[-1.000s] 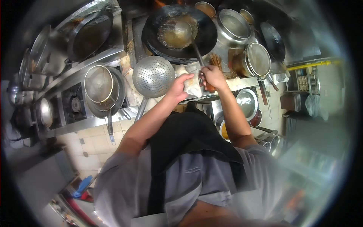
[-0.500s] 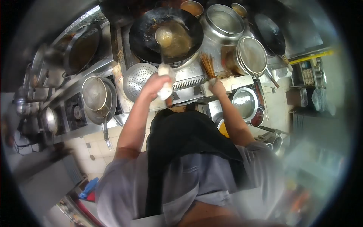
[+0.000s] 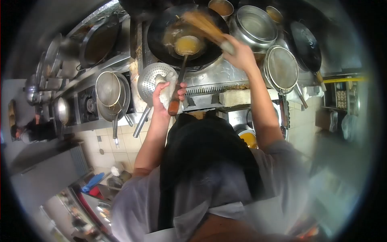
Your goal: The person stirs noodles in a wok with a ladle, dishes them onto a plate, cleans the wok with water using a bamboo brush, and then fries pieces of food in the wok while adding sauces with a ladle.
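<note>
My left hand (image 3: 159,101) is closed around a white cloth (image 3: 167,94) and the handle of a ladle (image 3: 180,78), whose wooden end sticks out below. Yellowish liquid fills the ladle's bowl, which sits inside a large black wok (image 3: 159,38). Over the right side of this wok, my right hand (image 3: 243,57) grips a bamboo wok brush (image 3: 203,25) by its bound end. Its bristles point up and left across the wok and are smeared by motion. Some brownish liquid shows in the bottom of the wok.
A perforated strainer (image 3: 151,76) lies left of my left hand. Mesh strainers (image 3: 108,89) rest on the left stove, and another mesh strainer (image 3: 282,68) tops a pot at right. A steel pot (image 3: 258,24) stands behind my right hand. A second wok (image 3: 306,44) is at far right.
My right hand has lifted the wok brush from the counter and brought it up and left over the wok. The ladle's bowl has shifted lower in the wok, its wooden handle end now showing.
</note>
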Available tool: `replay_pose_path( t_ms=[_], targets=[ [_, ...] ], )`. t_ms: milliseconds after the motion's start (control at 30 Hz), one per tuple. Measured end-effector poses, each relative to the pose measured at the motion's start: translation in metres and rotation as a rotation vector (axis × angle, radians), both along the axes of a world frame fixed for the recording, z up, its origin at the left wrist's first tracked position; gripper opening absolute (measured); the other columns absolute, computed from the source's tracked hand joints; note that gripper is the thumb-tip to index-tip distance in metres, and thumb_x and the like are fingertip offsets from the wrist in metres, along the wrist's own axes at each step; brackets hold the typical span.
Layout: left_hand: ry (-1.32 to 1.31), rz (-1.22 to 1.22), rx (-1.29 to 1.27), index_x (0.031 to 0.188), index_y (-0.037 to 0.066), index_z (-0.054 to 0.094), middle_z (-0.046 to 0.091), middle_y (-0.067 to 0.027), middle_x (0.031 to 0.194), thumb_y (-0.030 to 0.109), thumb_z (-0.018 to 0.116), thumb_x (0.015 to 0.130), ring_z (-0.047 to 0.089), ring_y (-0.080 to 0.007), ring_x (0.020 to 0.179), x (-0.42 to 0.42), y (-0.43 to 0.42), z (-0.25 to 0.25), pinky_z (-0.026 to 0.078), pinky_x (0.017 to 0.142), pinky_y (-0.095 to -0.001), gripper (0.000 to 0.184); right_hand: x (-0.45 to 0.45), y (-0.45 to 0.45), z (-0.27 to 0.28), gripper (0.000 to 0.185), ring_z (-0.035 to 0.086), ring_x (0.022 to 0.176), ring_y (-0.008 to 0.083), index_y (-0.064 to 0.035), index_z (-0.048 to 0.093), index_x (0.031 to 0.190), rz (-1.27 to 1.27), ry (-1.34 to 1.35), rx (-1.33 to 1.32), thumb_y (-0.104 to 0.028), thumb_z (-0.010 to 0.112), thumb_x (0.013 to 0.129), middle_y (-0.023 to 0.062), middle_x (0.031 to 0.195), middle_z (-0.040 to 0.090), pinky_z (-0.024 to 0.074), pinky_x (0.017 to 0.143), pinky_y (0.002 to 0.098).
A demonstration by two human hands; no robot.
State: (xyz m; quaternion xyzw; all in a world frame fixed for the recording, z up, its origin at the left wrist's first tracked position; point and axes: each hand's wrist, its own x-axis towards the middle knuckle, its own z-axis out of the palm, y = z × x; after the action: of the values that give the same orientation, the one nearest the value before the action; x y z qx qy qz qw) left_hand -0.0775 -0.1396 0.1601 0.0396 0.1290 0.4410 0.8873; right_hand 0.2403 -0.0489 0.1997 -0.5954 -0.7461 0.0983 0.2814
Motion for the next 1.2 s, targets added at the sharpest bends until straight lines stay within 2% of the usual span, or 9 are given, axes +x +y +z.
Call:
replay_pose_path(
  t_ms=[200, 367, 500, 700, 767, 967, 1033, 1100, 1200],
  targets=[
    [-0.031, 0.047, -0.073, 0.117, 0.000, 0.048, 0.051, -0.0147, 0.102, 0.026, 0.057, 0.087, 0.054, -0.0191, 0.080, 0.021, -0.003, 0.009, 0.051, 0.067, -0.0300, 0.040, -0.075, 0.112, -0.049, 0.033, 0.070, 0.095, 0.0308, -0.0190, 0.067, 0.121, 0.269, -0.744, -0.171, -0.022, 0.060, 0.089, 0.0133, 0.105, 0.071, 0.0565, 0.078, 0.0433],
    [-0.104, 0.080, -0.075, 0.110, -0.007, 0.047, 0.047, -0.0150, 0.103, 0.021, 0.055, 0.087, 0.053, -0.0187, 0.079, 0.016, 0.009, 0.005, 0.052, 0.067, -0.0270, 0.036, -0.096, 0.104, -0.040, 0.029, 0.072, 0.088, 0.0309, -0.0163, 0.071, 0.112, 0.130, -0.656, 0.100, -0.019, 0.049, 0.093, 0.0137, 0.091, 0.073, 0.0574, 0.071, 0.0428],
    [-0.220, 0.080, -0.203, 0.109, -0.008, 0.046, 0.047, -0.0159, 0.102, 0.021, 0.054, 0.088, 0.054, -0.0190, 0.079, 0.021, 0.008, 0.019, 0.052, 0.065, -0.0275, 0.037, -0.079, 0.115, -0.049, 0.028, 0.072, 0.092, 0.0298, -0.0157, 0.070, 0.112, 0.282, -0.733, -0.124, -0.019, 0.049, 0.094, 0.0131, 0.098, 0.073, 0.0573, 0.073, 0.0432],
    [-0.190, 0.064, -0.133, 0.103, -0.008, 0.049, 0.046, -0.0156, 0.102, 0.019, 0.055, 0.087, 0.053, -0.0189, 0.080, 0.021, 0.010, 0.020, 0.055, 0.068, -0.0276, 0.032, -0.080, 0.107, -0.029, 0.029, 0.071, 0.094, 0.0325, -0.0188, 0.069, 0.114, 0.082, -0.605, -0.028, -0.017, 0.049, 0.094, 0.0134, 0.097, 0.072, 0.0569, 0.076, 0.0437],
    [-0.255, 0.055, -0.158, 0.103, -0.008, 0.051, 0.045, -0.0162, 0.103, 0.019, 0.054, 0.088, 0.054, -0.0191, 0.080, 0.021, 0.010, 0.019, 0.055, 0.068, -0.0280, 0.031, -0.081, 0.101, -0.038, 0.030, 0.071, 0.093, 0.0325, -0.0188, 0.069, 0.117, 0.444, -0.719, -0.103, -0.017, 0.050, 0.093, 0.0130, 0.097, 0.072, 0.0573, 0.075, 0.0426],
    [-0.294, 0.081, -0.071, 0.104, -0.008, 0.052, 0.045, -0.0165, 0.105, 0.020, 0.054, 0.090, 0.054, -0.0184, 0.079, 0.011, 0.008, 0.001, 0.055, 0.067, -0.0270, 0.032, -0.087, 0.117, -0.043, 0.031, 0.071, 0.095, 0.0306, -0.0182, 0.068, 0.119, 0.114, -0.585, -0.070, -0.020, 0.055, 0.091, 0.0153, 0.103, 0.072, 0.0572, 0.078, 0.0438],
    [-0.253, 0.084, -0.066, 0.110, -0.009, 0.048, 0.045, -0.0159, 0.104, 0.021, 0.054, 0.090, 0.054, -0.0181, 0.080, 0.010, 0.005, 0.002, 0.053, 0.063, -0.0265, 0.036, -0.087, 0.106, -0.047, 0.032, 0.070, 0.099, 0.0313, -0.0178, 0.068, 0.120, 0.123, -0.532, -0.136, -0.022, 0.058, 0.089, 0.0160, 0.106, 0.071, 0.0567, 0.081, 0.0442],
    [-0.055, -0.013, -0.090, 0.106, -0.003, 0.051, 0.051, -0.0150, 0.097, 0.023, 0.054, 0.088, 0.054, -0.0179, 0.073, -0.001, 0.013, 0.004, 0.053, 0.060, -0.0282, 0.032, -0.068, 0.110, -0.063, 0.044, 0.066, 0.107, 0.0335, -0.0177, 0.066, 0.125, 0.460, -0.587, -0.267, -0.027, 0.066, 0.082, 0.0166, 0.112, 0.069, 0.0543, 0.088, 0.0451],
    [0.283, -0.180, -0.016, 0.112, -0.008, 0.048, 0.054, -0.0160, 0.094, 0.021, 0.057, 0.087, 0.055, -0.0186, 0.068, -0.035, 0.033, 0.004, 0.049, 0.053, -0.0295, 0.039, -0.013, 0.133, -0.034, 0.043, 0.066, 0.108, 0.0317, -0.0343, 0.065, 0.127, 0.333, -0.717, -0.315, -0.031, 0.062, 0.084, 0.0150, 0.117, 0.068, 0.0535, 0.091, 0.0449]
  ],
)
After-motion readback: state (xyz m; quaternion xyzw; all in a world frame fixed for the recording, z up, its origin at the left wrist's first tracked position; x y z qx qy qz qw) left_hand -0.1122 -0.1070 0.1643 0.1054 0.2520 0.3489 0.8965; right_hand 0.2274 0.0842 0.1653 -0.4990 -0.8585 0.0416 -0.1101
